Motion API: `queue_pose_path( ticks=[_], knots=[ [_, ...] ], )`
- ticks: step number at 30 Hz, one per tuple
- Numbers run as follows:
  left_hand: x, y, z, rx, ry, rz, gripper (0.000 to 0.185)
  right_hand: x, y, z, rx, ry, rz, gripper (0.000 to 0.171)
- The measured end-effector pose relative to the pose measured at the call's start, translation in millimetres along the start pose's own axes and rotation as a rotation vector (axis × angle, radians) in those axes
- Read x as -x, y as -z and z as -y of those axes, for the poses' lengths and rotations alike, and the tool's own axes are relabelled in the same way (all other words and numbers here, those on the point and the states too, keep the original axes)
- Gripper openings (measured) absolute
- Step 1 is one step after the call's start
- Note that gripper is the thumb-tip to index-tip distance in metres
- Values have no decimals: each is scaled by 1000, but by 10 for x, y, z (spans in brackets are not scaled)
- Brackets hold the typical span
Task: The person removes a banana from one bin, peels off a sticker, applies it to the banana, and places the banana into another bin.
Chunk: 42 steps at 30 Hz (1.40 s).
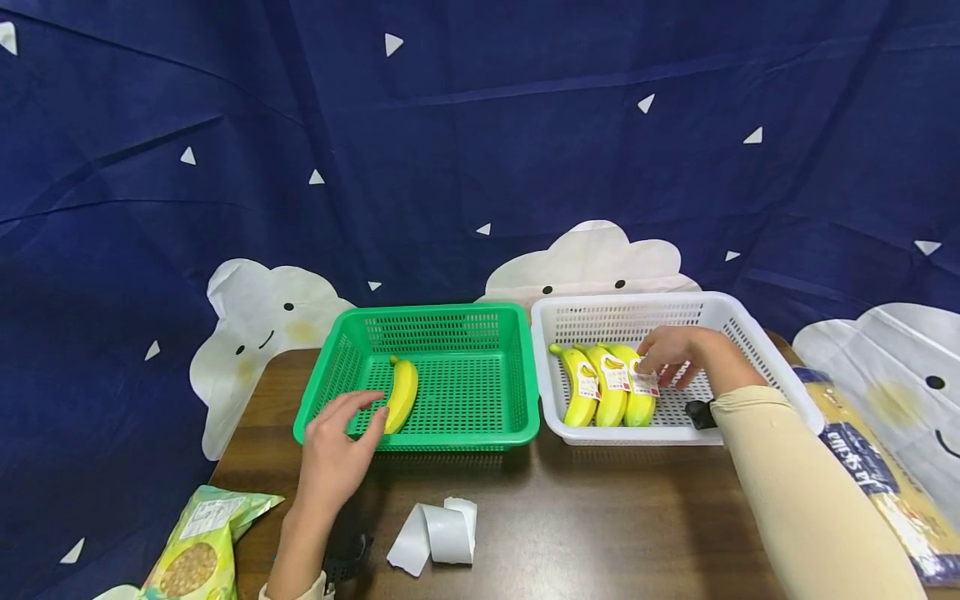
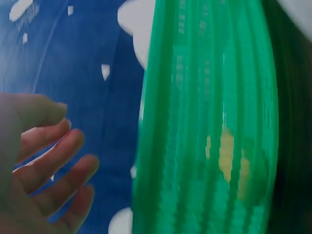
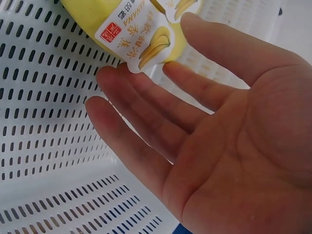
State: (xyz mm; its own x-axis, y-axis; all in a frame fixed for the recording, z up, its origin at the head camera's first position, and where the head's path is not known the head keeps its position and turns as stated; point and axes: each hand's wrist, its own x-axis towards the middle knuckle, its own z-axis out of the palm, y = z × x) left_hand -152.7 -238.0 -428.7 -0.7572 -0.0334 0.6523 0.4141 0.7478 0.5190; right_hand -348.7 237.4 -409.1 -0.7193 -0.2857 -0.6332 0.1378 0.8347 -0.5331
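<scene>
While the left hand [image 1: 336, 454] rests over the front rim of the green basket [image 1: 420, 437], its fingers loosely spread, a single banana [image 1: 402, 394] lies just past the fingertips inside. Over in the white basket [image 1: 750, 333], the right hand [image 1: 678, 354] hovers with straight, slightly parted fingers [image 3: 141, 117] touching the label of the nearest of three bananas [image 1: 611, 385]. A curled white paper strip [image 1: 438, 533] lies on the table [image 1: 600, 525] nearer the wrists.

Four bananas [image 1: 402, 393], two baskets [image 1: 517, 367], two food bags [image 1: 198, 546], one paper strip [image 1: 438, 533].
</scene>
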Motion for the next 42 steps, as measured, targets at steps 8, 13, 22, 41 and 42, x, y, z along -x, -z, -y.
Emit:
queue_pose_path(
  ticks=[8,13,22,41,42],
  knots=[
    [10,128,501,-60,348,-185,29,26,9,23,36,6,-13,56],
    [98,96,685,126,608,-213,39,24,-1,9,55,7,-36,52],
    [170,23,789,439,793,-220,38,5,-19,11,38,12,-54,45],
    [193,-13,829,461,797,-231,36,259,137,460,196,260,-322,52],
    [197,-10,836,459,797,-229,36,268,129,518,218,279,-343,51]
  ],
)
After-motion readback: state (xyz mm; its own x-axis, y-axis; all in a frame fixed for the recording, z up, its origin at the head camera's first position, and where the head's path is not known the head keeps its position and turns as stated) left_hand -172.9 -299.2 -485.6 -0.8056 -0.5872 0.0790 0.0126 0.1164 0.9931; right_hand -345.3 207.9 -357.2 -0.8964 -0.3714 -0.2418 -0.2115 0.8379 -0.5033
